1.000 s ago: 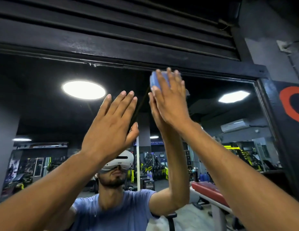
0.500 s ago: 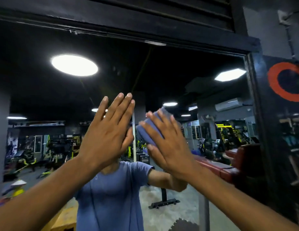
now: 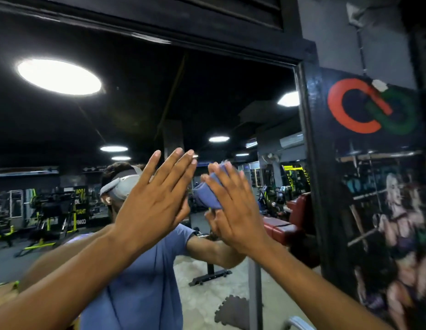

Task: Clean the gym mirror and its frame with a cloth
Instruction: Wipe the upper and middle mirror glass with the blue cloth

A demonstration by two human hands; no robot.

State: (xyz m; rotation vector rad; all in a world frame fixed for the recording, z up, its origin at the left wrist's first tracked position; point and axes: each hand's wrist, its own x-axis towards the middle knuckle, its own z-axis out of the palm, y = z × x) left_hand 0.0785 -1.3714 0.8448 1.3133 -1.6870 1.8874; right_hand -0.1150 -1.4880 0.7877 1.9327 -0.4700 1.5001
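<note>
Up against the mirror point(image 3: 140, 110), the right hand point(image 3: 233, 206) presses a blue cloth point(image 3: 208, 195) flat on the glass with straight fingers. Beside it, the left hand point(image 3: 154, 206) lies flat on the mirror too, fingers straight, holding nothing. To the right stands the black frame point(image 3: 311, 163), near a red and green logo point(image 3: 371, 108).

The room is dim and mostly black. A big round light point(image 3: 59, 76) glares white in the mirror point(image 3: 207, 96), with smaller lights point(image 3: 219, 139) behind. My right hand point(image 3: 233, 208) looks blurry. The poster point(image 3: 392, 210) is smeared, and straight edges bend near the sides.
</note>
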